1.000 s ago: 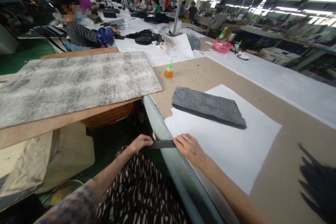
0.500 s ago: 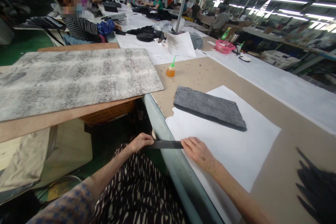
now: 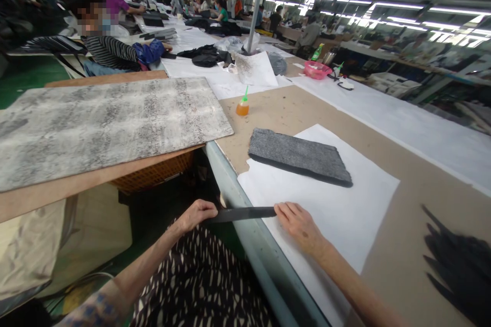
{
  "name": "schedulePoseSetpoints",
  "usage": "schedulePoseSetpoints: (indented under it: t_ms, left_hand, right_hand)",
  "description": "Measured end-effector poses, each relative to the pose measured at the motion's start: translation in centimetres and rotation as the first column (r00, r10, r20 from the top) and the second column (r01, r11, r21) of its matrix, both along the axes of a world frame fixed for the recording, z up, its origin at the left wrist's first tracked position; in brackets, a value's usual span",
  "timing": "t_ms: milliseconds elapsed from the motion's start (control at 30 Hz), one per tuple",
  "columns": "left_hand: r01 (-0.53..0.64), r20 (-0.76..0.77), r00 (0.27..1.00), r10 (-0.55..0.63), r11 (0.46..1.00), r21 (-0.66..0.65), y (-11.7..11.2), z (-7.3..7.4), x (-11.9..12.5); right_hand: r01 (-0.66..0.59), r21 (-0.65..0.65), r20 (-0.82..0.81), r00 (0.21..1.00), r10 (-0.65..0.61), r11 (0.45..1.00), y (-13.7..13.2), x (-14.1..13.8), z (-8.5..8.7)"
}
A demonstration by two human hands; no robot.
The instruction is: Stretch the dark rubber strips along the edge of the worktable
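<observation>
A narrow dark grey strip (image 3: 245, 213) stretches between my two hands, across the metal edge of the table. My left hand (image 3: 200, 213) pinches its left end, out over my lap. At the other end my right hand (image 3: 297, 222) grips the strip above a white paper sheet (image 3: 368, 204). On that sheet, beyond my hands, lies a stack of dark grey fabric pieces (image 3: 299, 156) with a fuzzy top. The fingertips hide both ends of the strip.
Left of the table, a speckled grey-white board (image 3: 115, 122) rests on a wooden one. A small bottle (image 3: 243, 106) of orange liquid stands behind the stack. Dark pieces (image 3: 460, 265) lie at the right. A co-worker (image 3: 111, 51) in striped sleeves sits at the far left.
My hands have moved slightly apart, so more of the strip shows between them. The whole view has shifted a little, with the scene sliding left.
</observation>
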State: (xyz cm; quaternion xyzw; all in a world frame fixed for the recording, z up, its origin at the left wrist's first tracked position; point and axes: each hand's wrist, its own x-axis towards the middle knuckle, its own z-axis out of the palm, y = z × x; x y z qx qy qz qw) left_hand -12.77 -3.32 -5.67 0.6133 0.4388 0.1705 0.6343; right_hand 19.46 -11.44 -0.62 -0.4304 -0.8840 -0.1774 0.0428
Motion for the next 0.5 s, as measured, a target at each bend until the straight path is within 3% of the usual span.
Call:
schedulePoseSetpoints:
  t_ms: [367,433,500]
  left_hand:
    - [-0.027,-0.102,0.994,0.031,0.999,0.039,-1.6,2.0,-1.3]
    - [-0.031,-0.1,0.994,0.035,0.999,0.044,-1.9,2.4,-1.5]
    - [-0.024,-0.077,0.997,0.028,0.998,0.054,-2.1,2.8,-1.2]
  right_hand:
    - [0.129,0.052,-0.042,0.991,-0.127,0.99,-0.8,-0.4,-0.5]
    - [0.137,0.004,-0.147,0.98,-0.135,0.991,-0.8,-0.1,-0.4]
    - [0.183,-0.078,-0.368,0.908,-0.199,0.98,-0.6,0.5,-0.2]
